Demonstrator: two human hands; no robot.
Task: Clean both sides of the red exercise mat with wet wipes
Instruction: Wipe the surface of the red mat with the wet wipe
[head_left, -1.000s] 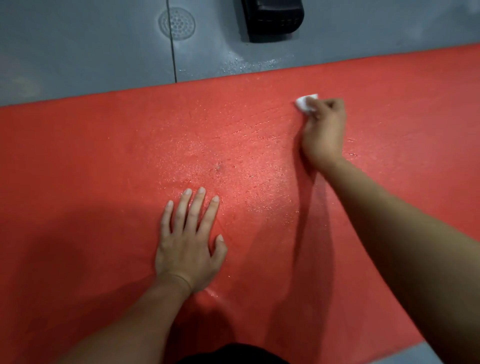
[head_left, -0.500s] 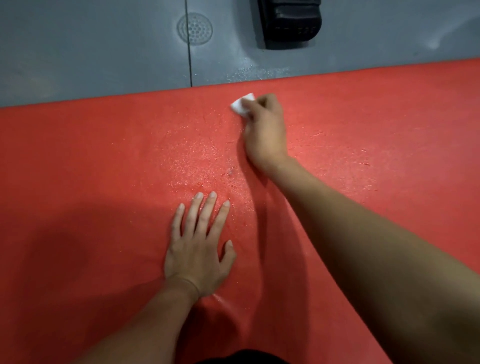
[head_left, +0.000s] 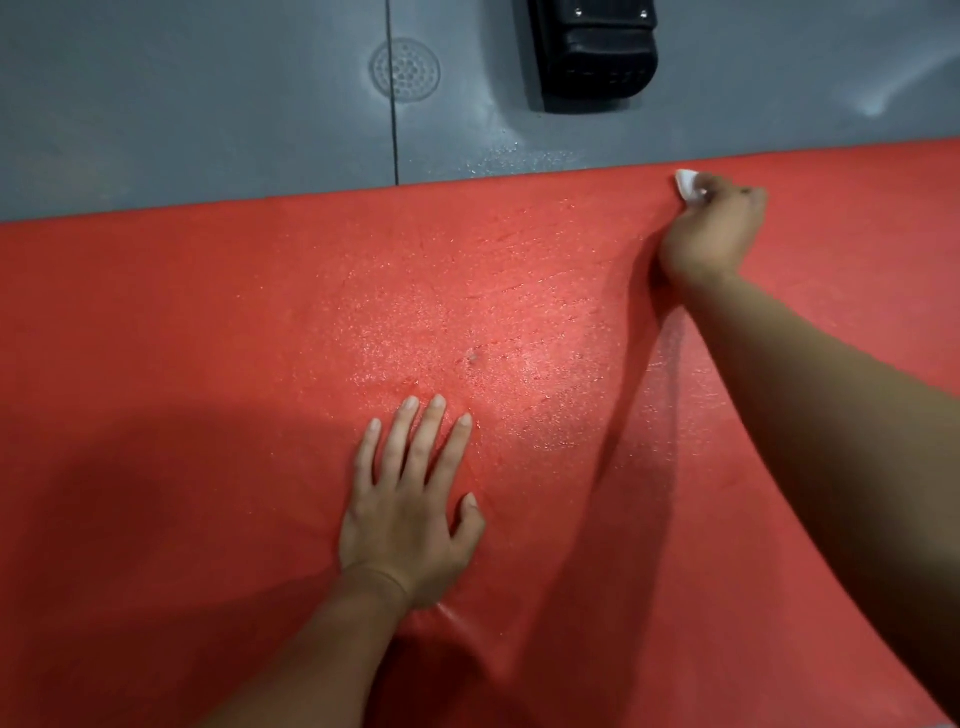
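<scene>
The red exercise mat (head_left: 208, 338) fills most of the view, lying flat on a grey floor. Its middle glistens with moisture, and a small dark speck sits there. My left hand (head_left: 410, 499) lies flat on the mat near the bottom centre, fingers straight and pressing down. My right hand (head_left: 711, 228) reaches to the mat's far edge at the upper right and holds a small white wet wipe (head_left: 687, 183) under curled fingers, pressed against the mat. Only a corner of the wipe shows.
Grey floor panels (head_left: 182, 114) run along the far side of the mat, with a seam and a round embossed mark (head_left: 405, 69). A black plastic object (head_left: 592, 52) stands on the floor just past the mat's edge. Water droplets speckle the floor there.
My right hand swept the wipe leftward along the far edge, then back to the right. My left hand has stayed flat on the mat.
</scene>
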